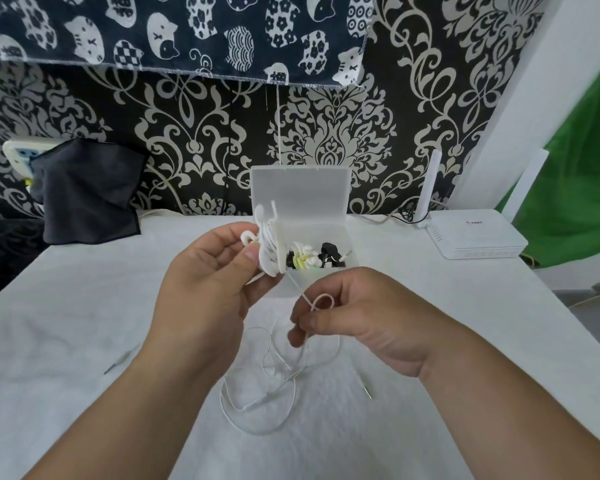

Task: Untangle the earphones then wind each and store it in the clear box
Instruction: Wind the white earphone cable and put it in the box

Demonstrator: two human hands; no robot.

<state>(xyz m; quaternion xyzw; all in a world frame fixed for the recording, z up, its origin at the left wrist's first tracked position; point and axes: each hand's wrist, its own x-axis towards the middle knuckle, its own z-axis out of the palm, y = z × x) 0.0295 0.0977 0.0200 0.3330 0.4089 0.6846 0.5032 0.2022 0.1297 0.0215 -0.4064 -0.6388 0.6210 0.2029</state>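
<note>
My left hand holds a partly wound bundle of white earphone cable, with an earbud poking out by the thumb. From the bundle the cable runs down to my right hand, which pinches it in a small loop. The rest of the white cable lies in loose coils on the table below both hands, its plug to the right. Behind the hands stands the clear box with its lid up. Inside are wound earphones, black and white ones.
A white cloth covers the table. A white router with antennas sits at the back right. A dark cloth hangs at the back left over a socket. Another thin plug end lies left of my left arm.
</note>
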